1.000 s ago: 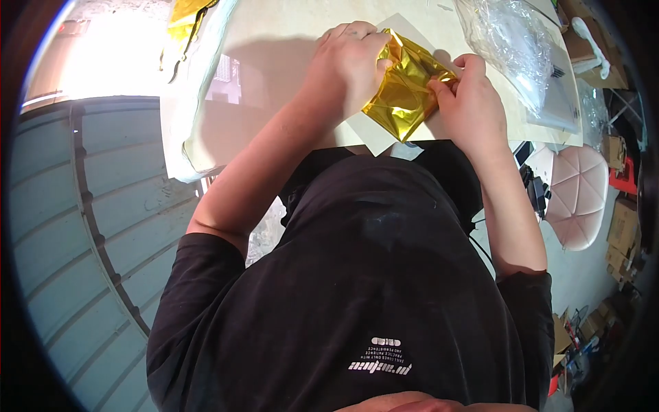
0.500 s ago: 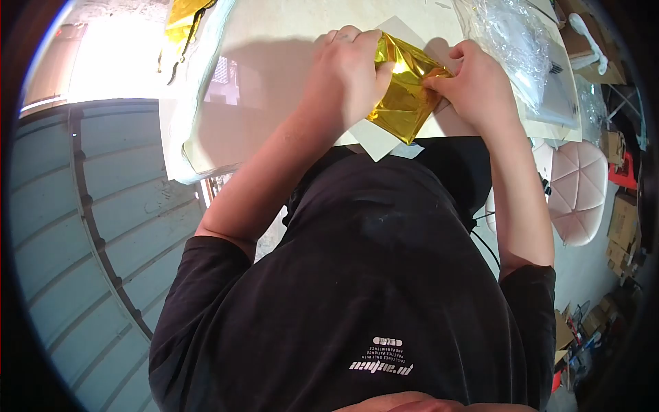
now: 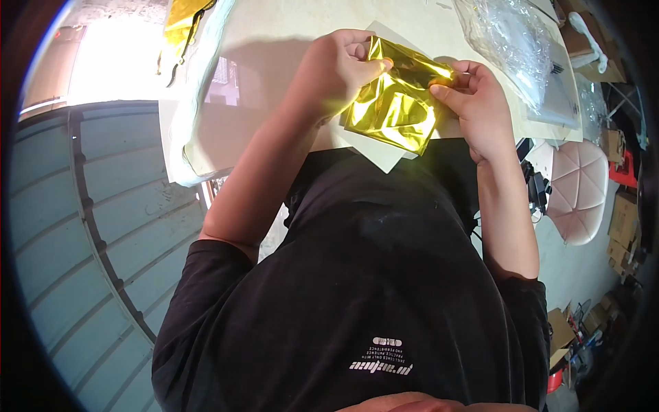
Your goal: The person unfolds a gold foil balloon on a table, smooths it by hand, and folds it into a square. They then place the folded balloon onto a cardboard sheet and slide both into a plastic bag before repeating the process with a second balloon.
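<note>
A shiny gold foil sheet (image 3: 397,103), creased and roughly square, is stretched between my two hands. My left hand (image 3: 340,69) pinches its far left corner between thumb and fingers. On the opposite side, my right hand (image 3: 480,99) grips the upper right corner, thumb on top and fingers behind. Beneath the foil lies a pale flat square sheet (image 3: 386,159), one corner jutting past the table's near edge. The foil hides most of that square.
Crumpled clear plastic wrap (image 3: 511,48) lies at the table's right. More gold foil (image 3: 182,24) hangs at the far left beside a whitish strip along the table (image 3: 274,41) edge. A quilted pale chair (image 3: 580,192) stands right, cardboard boxes (image 3: 623,223) beyond it.
The foil has opened out flatter and tilted toward me, now catching more light. My left hand moved slightly left; my right hand's grip shifted a little lower. The pale square shifted slightly nearer.
</note>
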The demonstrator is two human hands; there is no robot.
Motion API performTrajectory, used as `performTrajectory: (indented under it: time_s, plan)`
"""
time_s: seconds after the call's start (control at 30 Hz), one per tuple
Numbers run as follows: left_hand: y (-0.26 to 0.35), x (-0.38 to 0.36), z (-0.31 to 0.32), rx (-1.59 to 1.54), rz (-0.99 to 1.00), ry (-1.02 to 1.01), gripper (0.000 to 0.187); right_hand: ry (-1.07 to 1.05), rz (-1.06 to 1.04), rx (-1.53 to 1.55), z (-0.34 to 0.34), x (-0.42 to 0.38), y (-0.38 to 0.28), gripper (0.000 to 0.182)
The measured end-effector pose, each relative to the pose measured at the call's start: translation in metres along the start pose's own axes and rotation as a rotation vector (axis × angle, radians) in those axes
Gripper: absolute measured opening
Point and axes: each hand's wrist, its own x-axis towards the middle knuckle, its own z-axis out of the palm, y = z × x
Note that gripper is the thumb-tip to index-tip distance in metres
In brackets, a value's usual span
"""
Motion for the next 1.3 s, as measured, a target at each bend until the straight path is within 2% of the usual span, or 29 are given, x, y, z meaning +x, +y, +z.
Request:
performTrajectory:
  time_s: [0.07, 0.1, 0.23, 0.4, 0.53, 0.63, 0.7, 0.73, 0.8, 0.83, 0.9, 0.93, 1.0, 1.2, 1.3]
  plan:
    - [-0.002, -0.001, 0.003, -0.346, -0.005, 0.007, 0.062, 0.004, 0.059, 0.069, 0.001, 0.000, -0.001, 0.044]
    - [-0.007, 0.000, 0.003, -0.408, -0.021, 0.001, 0.061, 0.007, 0.118, 0.140, 0.002, 0.000, -0.001, 0.041]
    - [-0.013, 0.001, -0.003, -0.353, 0.039, -0.054, 0.062, -0.033, 0.173, 0.222, 0.002, -0.001, -0.009, 0.037]
    - [-0.008, -0.004, -0.008, -0.439, 0.017, -0.091, 0.047, -0.143, 0.149, 0.256, 0.006, -0.002, -0.010, 0.031]
    - [-0.004, -0.007, -0.009, -0.415, -0.003, -0.087, 0.044, -0.209, 0.219, 0.279, 0.004, 0.000, -0.012, 0.031]
    - [-0.010, -0.006, -0.004, -0.280, 0.090, -0.027, 0.047, -0.159, 0.156, 0.258, 0.010, 0.002, -0.003, 0.029]
    - [-0.016, -0.005, -0.001, 0.396, 0.492, 0.332, 0.051, -0.071, 0.068, 0.025, 0.013, 0.005, 0.002, 0.024]
    - [-0.018, -0.006, -0.003, 0.398, 0.492, 0.333, 0.051, -0.072, 0.067, 0.025, 0.014, 0.005, 0.001, 0.024]
    - [-0.014, -0.013, -0.010, 0.504, 0.613, 0.412, 0.056, -0.039, 0.070, 0.020, 0.017, 0.004, -0.001, 0.027]
    - [-0.016, -0.018, -0.014, 0.506, 0.613, 0.412, 0.056, -0.039, 0.069, 0.021, 0.018, 0.004, -0.001, 0.027]
    - [-0.020, -0.027, -0.023, 0.809, 0.518, 0.464, 0.055, -0.021, 0.059, 0.056, 0.020, 0.004, -0.002, 0.029]
    - [-0.020, -0.034, -0.027, 0.811, 0.517, 0.464, 0.055, -0.023, 0.059, 0.057, 0.021, 0.003, -0.003, 0.029]
    - [-0.017, -0.048, -0.031, 0.844, 0.322, 0.282, 0.055, -0.007, 0.058, 0.036, 0.022, 0.002, -0.006, 0.031]
    - [-0.019, -0.048, -0.019, 0.728, 0.244, 0.348, 0.053, 0.010, 0.038, 0.046, 0.028, 0.004, -0.003, 0.031]
    - [-0.012, -0.050, -0.016, 0.690, 0.164, 0.311, 0.053, 0.020, 0.043, 0.002, 0.028, 0.001, -0.007, 0.031]
